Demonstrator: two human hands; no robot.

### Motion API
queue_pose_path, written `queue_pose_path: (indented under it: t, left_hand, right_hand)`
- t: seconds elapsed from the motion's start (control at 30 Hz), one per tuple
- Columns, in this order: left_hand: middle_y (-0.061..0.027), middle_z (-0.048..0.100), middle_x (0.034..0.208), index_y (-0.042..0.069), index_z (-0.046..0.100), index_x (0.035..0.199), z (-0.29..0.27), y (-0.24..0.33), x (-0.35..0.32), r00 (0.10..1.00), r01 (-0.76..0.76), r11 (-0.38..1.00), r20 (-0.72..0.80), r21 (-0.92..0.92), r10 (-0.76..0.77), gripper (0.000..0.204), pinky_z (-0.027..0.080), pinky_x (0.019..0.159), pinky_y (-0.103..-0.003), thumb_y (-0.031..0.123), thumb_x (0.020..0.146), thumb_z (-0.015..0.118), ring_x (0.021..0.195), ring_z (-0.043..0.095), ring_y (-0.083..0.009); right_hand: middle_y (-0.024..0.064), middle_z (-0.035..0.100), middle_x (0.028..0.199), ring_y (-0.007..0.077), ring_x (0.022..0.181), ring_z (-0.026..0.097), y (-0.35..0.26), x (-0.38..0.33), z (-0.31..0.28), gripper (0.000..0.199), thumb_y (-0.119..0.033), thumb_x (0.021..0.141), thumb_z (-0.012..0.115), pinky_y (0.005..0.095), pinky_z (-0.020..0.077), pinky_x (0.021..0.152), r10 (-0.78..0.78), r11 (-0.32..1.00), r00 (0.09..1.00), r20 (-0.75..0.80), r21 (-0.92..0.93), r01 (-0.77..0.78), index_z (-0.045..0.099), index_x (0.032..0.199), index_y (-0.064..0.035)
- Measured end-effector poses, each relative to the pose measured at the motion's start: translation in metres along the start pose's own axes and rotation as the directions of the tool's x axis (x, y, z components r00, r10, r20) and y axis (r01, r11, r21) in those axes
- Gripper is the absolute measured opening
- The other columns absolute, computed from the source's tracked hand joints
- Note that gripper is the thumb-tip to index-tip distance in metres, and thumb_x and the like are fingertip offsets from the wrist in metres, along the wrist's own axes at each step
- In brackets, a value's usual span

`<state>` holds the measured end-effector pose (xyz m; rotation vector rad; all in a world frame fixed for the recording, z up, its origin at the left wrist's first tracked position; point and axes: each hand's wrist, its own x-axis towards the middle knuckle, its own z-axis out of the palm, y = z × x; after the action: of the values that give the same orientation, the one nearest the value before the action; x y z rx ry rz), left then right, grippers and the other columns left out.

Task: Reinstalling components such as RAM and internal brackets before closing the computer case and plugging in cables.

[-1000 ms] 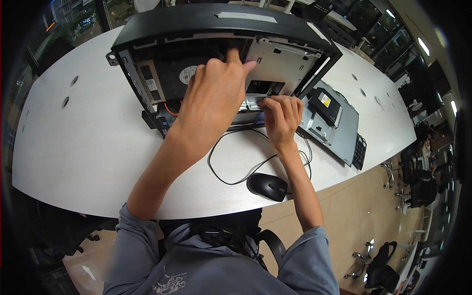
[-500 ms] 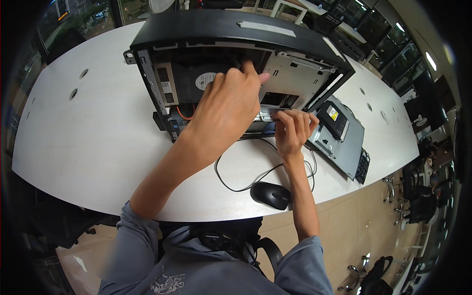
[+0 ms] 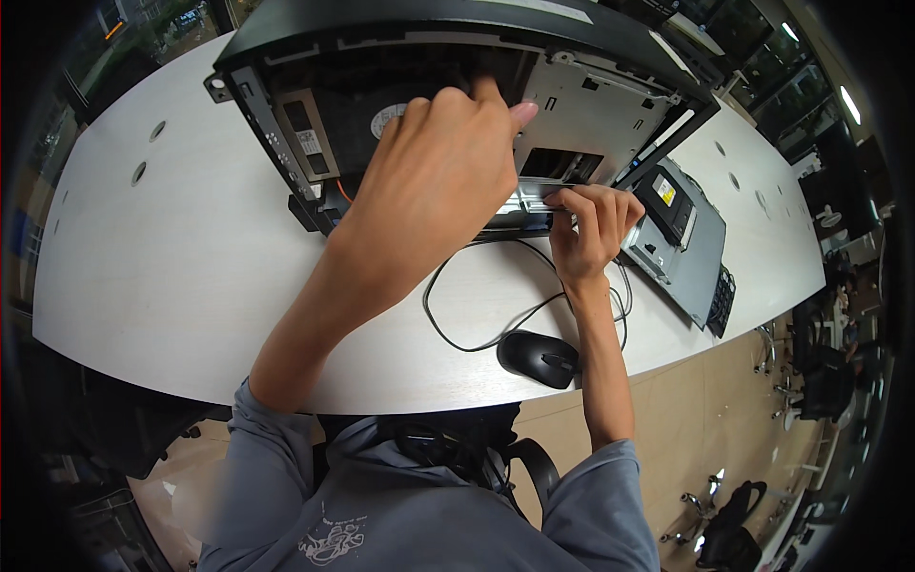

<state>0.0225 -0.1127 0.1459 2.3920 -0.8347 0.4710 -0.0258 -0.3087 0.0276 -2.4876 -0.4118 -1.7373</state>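
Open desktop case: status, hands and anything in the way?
Left hand reaching into the open computer case, grip hidden. Right hand pinching the silver part at the case's front edge. Mouse and its cable lie on the table beneath the forearms.

A black computer mouse (image 3: 537,357) lies near the front edge of the long white table (image 3: 172,276); its thin black cable (image 3: 457,334) loops across the tabletop beside it; to the right rests a grey flat drive unit (image 3: 681,243) with a dark module on top, tilted toward the table's corner; several small round holes (image 3: 140,173) dot the surface at far left; beyond, the wooden floor (image 3: 724,419) shows dark office chairs (image 3: 824,381).
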Motion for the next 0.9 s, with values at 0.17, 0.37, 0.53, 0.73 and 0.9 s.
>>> queue_pose_path:
  t: [0.17,0.37,0.53,0.73,0.9]
  left_hand:
    - [-0.0262,0.058,0.063,-0.009,0.059,0.089,-0.007,0.001,-0.011,0.977,-0.077,0.990,0.190,-0.117,0.098,0.040,0.050,0.065,-0.049,0.027,0.102,0.049,0.065,0.061,-0.0447]
    - [-0.0204,0.061,0.061,-0.007,0.057,0.090,-0.008,0.002,-0.018,0.976,-0.019,0.971,0.207,-0.236,0.070,0.040,0.048,0.058,-0.042,0.031,0.099,0.057,0.055,0.062,-0.0317]
    - [-0.0160,0.061,0.060,-0.007,0.054,0.094,-0.016,0.010,-0.015,0.959,0.063,0.916,0.277,-0.396,0.053,0.037,0.048,0.055,-0.030,0.027,0.095,0.067,0.054,0.062,-0.0163]
    - [-0.0205,0.069,0.095,-0.007,0.051,0.106,-0.019,0.002,-0.007,0.924,0.172,0.819,0.377,-0.547,0.058,0.033,0.053,0.067,-0.029,0.023,0.099,0.061,0.083,0.069,-0.0177]
    - [-0.0213,0.068,0.106,-0.007,0.050,0.113,-0.007,-0.009,0.001,0.911,0.253,0.734,0.411,-0.631,0.040,0.036,0.056,0.075,-0.030,0.026,0.100,0.059,0.096,0.070,-0.0212]
  right_hand:
    - [-0.0062,0.051,0.067,0.0148,0.063,0.049,-0.003,-0.009,-0.023,0.028,-0.001,0.062,0.078,0.0329,0.0327,0.073,-0.105,0.994,0.990,-0.098,-0.022,0.104,0.058,0.065,-0.0191]
    - [-0.0038,0.051,0.061,0.0168,0.055,0.045,-0.012,-0.002,-0.030,0.032,0.003,0.065,0.079,0.0325,0.0351,0.057,-0.120,0.992,0.979,-0.162,0.019,0.125,0.052,0.062,-0.0130]
    - [-0.0038,0.045,0.061,0.0165,0.057,0.044,-0.010,-0.008,-0.033,0.037,0.007,0.068,0.082,0.0307,0.0337,0.051,-0.163,0.986,0.972,-0.170,0.016,0.168,0.052,0.064,-0.0142]
    - [-0.0085,0.046,0.062,0.0117,0.057,0.044,-0.012,0.004,-0.042,0.038,0.005,0.066,0.084,0.0290,0.0349,0.053,-0.207,0.976,0.967,-0.150,-0.098,0.194,0.056,0.065,-0.0200]
    - [-0.0104,0.049,0.064,0.0111,0.060,0.046,-0.007,0.007,-0.048,0.035,-0.008,0.063,0.091,0.0287,0.0360,0.060,-0.169,0.977,0.978,-0.124,-0.154,0.149,0.059,0.066,-0.0217]
